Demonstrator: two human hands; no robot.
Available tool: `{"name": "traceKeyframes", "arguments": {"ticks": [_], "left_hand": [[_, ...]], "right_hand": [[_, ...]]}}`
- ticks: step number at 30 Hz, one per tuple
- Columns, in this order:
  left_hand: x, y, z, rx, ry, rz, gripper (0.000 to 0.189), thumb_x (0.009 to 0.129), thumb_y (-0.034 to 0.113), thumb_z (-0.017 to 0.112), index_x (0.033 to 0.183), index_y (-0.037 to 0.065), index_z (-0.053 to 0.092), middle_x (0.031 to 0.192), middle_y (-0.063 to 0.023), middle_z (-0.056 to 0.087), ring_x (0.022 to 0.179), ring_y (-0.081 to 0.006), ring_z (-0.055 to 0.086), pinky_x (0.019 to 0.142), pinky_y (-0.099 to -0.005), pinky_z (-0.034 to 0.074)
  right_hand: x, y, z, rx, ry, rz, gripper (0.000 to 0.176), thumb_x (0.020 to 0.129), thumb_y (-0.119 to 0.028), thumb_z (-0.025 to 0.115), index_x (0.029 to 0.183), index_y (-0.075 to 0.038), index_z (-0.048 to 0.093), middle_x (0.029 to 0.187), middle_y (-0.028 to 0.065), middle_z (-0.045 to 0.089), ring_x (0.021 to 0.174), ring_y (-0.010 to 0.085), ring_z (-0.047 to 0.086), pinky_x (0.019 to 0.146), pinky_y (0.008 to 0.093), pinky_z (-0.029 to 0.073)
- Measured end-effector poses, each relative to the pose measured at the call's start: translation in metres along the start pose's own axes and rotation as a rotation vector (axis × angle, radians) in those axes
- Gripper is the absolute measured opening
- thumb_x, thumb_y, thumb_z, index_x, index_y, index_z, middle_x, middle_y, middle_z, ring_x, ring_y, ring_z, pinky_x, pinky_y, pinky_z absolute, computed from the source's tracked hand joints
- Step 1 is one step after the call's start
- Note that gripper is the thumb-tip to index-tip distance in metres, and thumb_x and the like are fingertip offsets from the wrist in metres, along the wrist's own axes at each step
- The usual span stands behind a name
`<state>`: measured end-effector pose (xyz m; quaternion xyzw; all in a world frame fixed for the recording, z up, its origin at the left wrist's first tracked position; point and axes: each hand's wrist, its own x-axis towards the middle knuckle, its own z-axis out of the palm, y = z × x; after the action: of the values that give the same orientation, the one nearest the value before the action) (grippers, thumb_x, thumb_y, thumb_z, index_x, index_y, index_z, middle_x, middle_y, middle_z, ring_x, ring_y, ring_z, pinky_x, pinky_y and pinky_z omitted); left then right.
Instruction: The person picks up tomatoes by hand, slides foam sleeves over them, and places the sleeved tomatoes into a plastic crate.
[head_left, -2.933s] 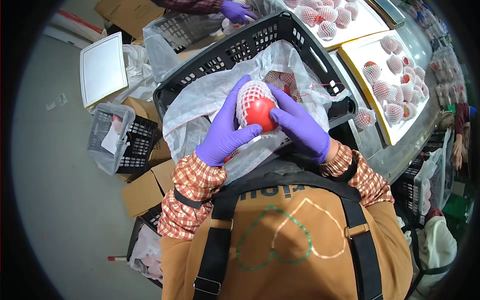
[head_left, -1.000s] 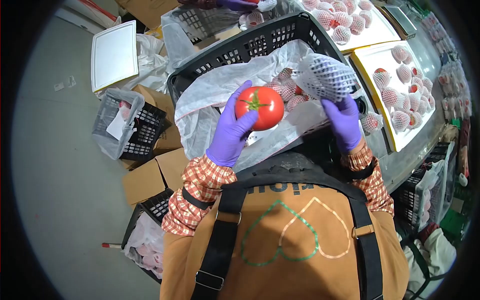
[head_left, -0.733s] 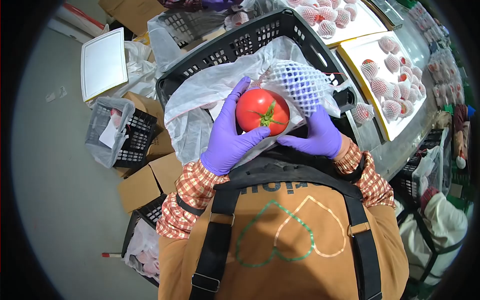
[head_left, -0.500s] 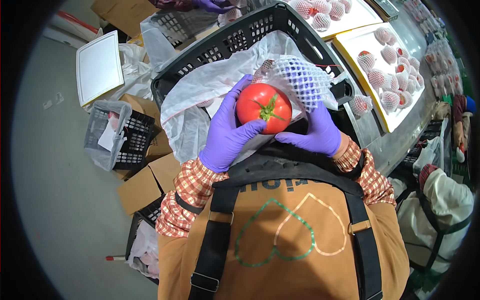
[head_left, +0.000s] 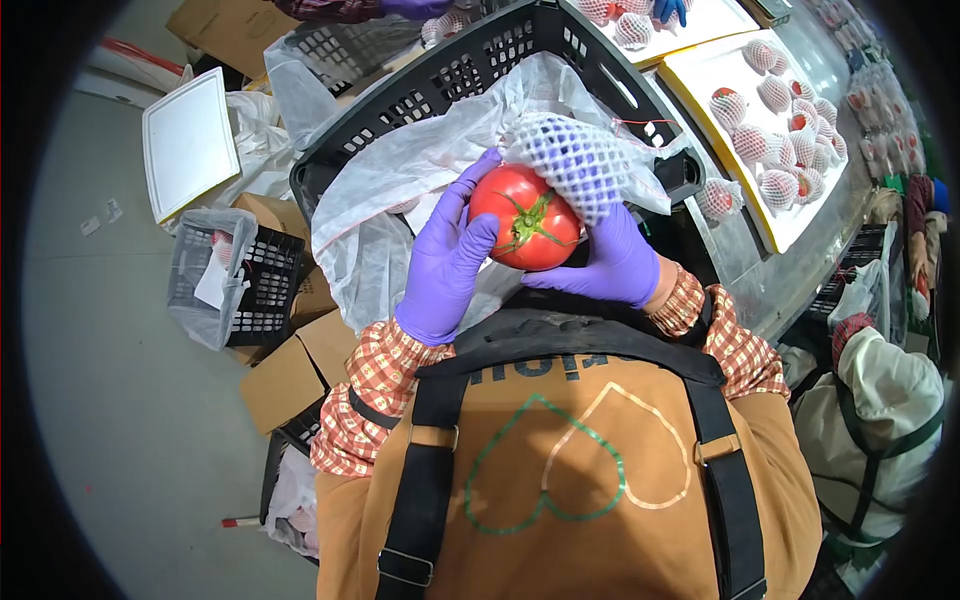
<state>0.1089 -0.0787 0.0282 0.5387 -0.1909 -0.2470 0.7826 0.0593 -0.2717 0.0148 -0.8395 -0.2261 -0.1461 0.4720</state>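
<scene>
A red tomato (head_left: 520, 215) with a green calyx rests in my purple-gloved left hand (head_left: 445, 255), whose fingers curl round its far left side. The left thumb presses on its near face. White foam netting (head_left: 575, 165) is stretched over the fingers of my right hand (head_left: 620, 262) and meets the tomato's right side. My right thumb lies along the tomato's lower edge. Beneath both hands is a black crate (head_left: 445, 95) lined with a translucent plastic bag (head_left: 375, 200). What lies inside the bag is mostly hidden.
On the right, a white tray (head_left: 715, 165) holds several netted tomatoes, and a netted tomato (head_left: 719, 198) sits beside it. To the left stand a smaller lined crate (head_left: 270, 275), cardboard boxes (head_left: 285, 380) and a white lid (head_left: 190, 145). Another person's gloved hand (head_left: 670, 12) shows at the top.
The right hand and the netting have come left against the tomato, with the netting now touching it. My left thumb has shifted up the tomato's face. Another person's blue-gloved hand has appeared at the top.
</scene>
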Motion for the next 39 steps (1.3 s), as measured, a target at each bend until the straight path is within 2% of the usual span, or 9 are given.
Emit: {"name": "traceKeyframes", "arguments": {"ticks": [7,10,13,15,20,24,33,36,39], "left_hand": [[-0.003,0.006,0.004,0.070,0.024,0.014,0.069,0.090,0.032,0.062,0.142,-0.001,0.030,0.141,-0.0111,0.039,0.127,-0.0196,0.041,0.108,-0.0345,0.033],[0.000,0.011,0.008,0.088,0.050,0.017,0.068,0.089,0.025,0.064,0.142,-0.001,0.029,0.138,-0.0128,0.040,0.124,-0.0198,0.045,0.105,-0.0342,0.037],[0.006,0.014,0.014,0.110,0.192,-0.113,0.071,0.086,0.019,0.067,0.143,0.001,0.028,0.133,-0.0155,0.043,0.118,-0.0213,0.049,0.100,-0.0340,0.041],[0.009,0.012,0.017,0.424,0.253,-0.087,0.079,0.082,0.017,0.071,0.144,0.003,0.025,0.128,-0.0178,0.045,0.114,-0.0229,0.052,0.097,-0.0340,0.044],[0.006,0.002,0.014,0.528,0.075,0.047,0.088,0.077,0.008,0.071,0.147,0.005,0.017,0.136,-0.0194,0.038,0.122,-0.0240,0.045,0.100,-0.0334,0.041],[0.002,0.006,0.019,0.460,0.063,0.010,0.084,0.080,0.008,0.068,0.148,0.005,0.017,0.137,-0.0192,0.037,0.124,-0.0237,0.043,0.101,-0.0337,0.040],[-0.010,0.004,0.016,0.366,0.092,-0.077,0.072,0.089,0.017,0.059,0.147,0.003,0.019,0.142,-0.0194,0.032,0.126,-0.0243,0.042,0.104,-0.0341,0.038],[-0.018,0.002,0.011,0.360,0.131,-0.082,0.070,0.092,0.019,0.058,0.147,0.002,0.018,0.141,-0.0192,0.032,0.126,-0.0233,0.041,0.104,-0.0345,0.038],[-0.024,0.006,0.000,0.293,0.225,-0.078,0.068,0.093,0.020,0.056,0.146,0.000,0.019,0.138,-0.0203,0.037,0.125,-0.0235,0.042,0.103,-0.0346,0.039]], "right_hand": [[-0.002,0.006,0.002,0.084,0.050,0.049,0.099,0.059,-0.023,0.090,0.139,-0.001,0.035,0.133,0.0174,0.045,0.123,0.0271,0.047,0.104,0.0379,0.037],[-0.002,0.007,0.005,0.148,0.010,0.096,0.095,0.060,-0.021,0.089,0.137,-0.002,0.038,0.132,0.0167,0.047,0.122,0.0281,0.048,0.103,0.0381,0.037],[0.002,0.006,0.015,0.076,-0.017,-0.024,0.084,0.066,-0.025,0.084,0.135,-0.004,0.041,0.134,0.0174,0.046,0.126,0.0341,0.044,0.106,0.0409,0.033],[0.005,0.003,0.018,0.088,0.053,-0.033,0.081,0.067,-0.023,0.082,0.135,-0.005,0.042,0.134,0.0168,0.046,0.126,0.0348,0.044,0.105,0.0414,0.034],[-0.005,0.009,0.017,0.152,0.089,0.085,0.084,0.064,-0.022,0.084,0.134,-0.004,0.042,0.132,0.0177,0.048,0.124,0.0342,0.047,0.104,0.0408,0.035],[-0.006,0.007,0.012,0.074,0.084,0.041,0.085,0.062,-0.020,0.088,0.132,0.000,0.042,0.127,0.0158,0.051,0.115,0.0268,0.054,0.097,0.0372,0.043],[-0.005,0.008,0.012,0.208,0.038,0.075,0.086,0.063,-0.019,0.087,0.133,0.000,0.041,0.129,0.0163,0.049,0.119,0.0255,0.050,0.101,0.0365,0.040],[-0.005,0.008,0.019,0.318,-0.026,0.114,0.082,0.067,-0.024,0.083,0.134,-0.001,0.041,0.134,0.0179,0.045,0.126,0.0307,0.044,0.106,0.0386,0.034],[-0.004,0.010,0.027,0.455,0.002,0.159,0.081,0.069,-0.023,0.082,0.134,0.000,0.040,0.134,0.0162,0.046,0.127,0.0268,0.043,0.106,0.0375,0.033]]}}
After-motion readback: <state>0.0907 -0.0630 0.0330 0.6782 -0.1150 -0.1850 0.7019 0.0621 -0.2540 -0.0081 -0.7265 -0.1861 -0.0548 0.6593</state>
